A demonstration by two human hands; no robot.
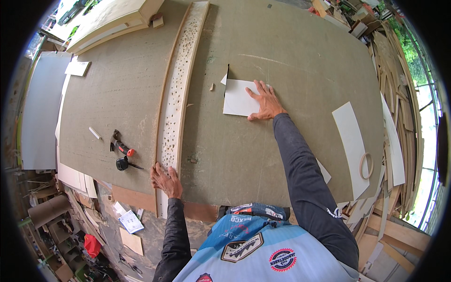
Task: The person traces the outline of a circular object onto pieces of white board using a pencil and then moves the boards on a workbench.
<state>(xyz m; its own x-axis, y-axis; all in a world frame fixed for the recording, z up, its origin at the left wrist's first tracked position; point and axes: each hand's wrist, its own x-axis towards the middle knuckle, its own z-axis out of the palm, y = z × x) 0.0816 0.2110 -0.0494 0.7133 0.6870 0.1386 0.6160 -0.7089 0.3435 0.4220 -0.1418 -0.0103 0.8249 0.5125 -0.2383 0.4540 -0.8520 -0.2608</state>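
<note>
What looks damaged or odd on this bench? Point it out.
The long white strip under the left hand is riddled with small holes along its length. The white sheet under the right hand lies slightly askew.

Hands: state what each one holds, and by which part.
Nothing is gripped. The right hand lies flat on the white panel's right edge; the left hand rests on the perforated strip's near end.

Right hand [266, 101] flat on white sheet [238, 97].

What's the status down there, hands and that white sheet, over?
Right hand flat on white sheet, fingers spread. Left hand resting on near end of long perforated strip. Hammer lies left, apart. Nothing blocking.
</note>
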